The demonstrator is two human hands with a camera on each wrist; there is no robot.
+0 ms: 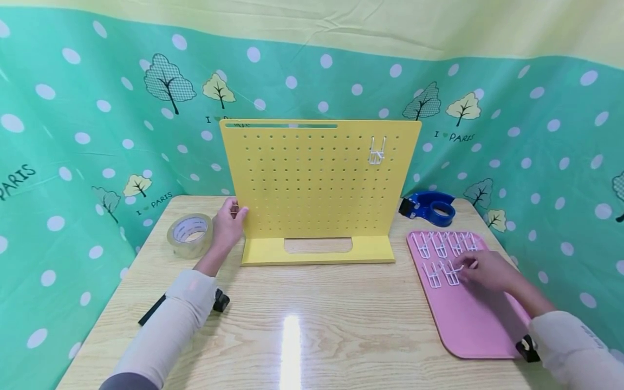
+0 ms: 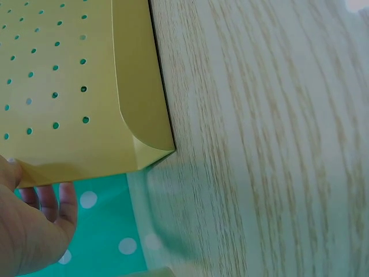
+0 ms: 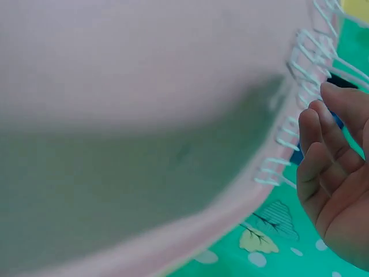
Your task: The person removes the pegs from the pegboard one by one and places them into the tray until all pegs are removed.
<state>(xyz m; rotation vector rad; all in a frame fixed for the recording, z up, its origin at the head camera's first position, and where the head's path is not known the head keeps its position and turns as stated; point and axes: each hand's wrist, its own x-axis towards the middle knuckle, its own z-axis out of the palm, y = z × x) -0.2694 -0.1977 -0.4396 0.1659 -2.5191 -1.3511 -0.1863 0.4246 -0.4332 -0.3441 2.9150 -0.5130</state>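
A yellow pegboard (image 1: 312, 184) stands upright on the table. At its left edge my left hand (image 1: 229, 225) grips it, thumb on the front and fingers (image 2: 68, 202) behind. One white wire hook (image 1: 376, 154) hangs near the board's upper right corner. Over the pink tray (image 1: 480, 325), my right hand (image 1: 487, 271) has its fingertips right at the prongs of a white wire hook (image 1: 450, 272). In the right wrist view, the thumb and bent fingers (image 3: 311, 124) show nothing between them. Another hook (image 1: 431, 275) lies beside that one, with several more in a row (image 1: 440, 245) behind.
A roll of clear tape (image 1: 190, 235) lies left of the board. At the back right sits a blue tape dispenser (image 1: 429, 208), just behind the tray. A green dotted curtain (image 1: 312, 76) closes off the back and sides of the wooden table (image 1: 341, 319).
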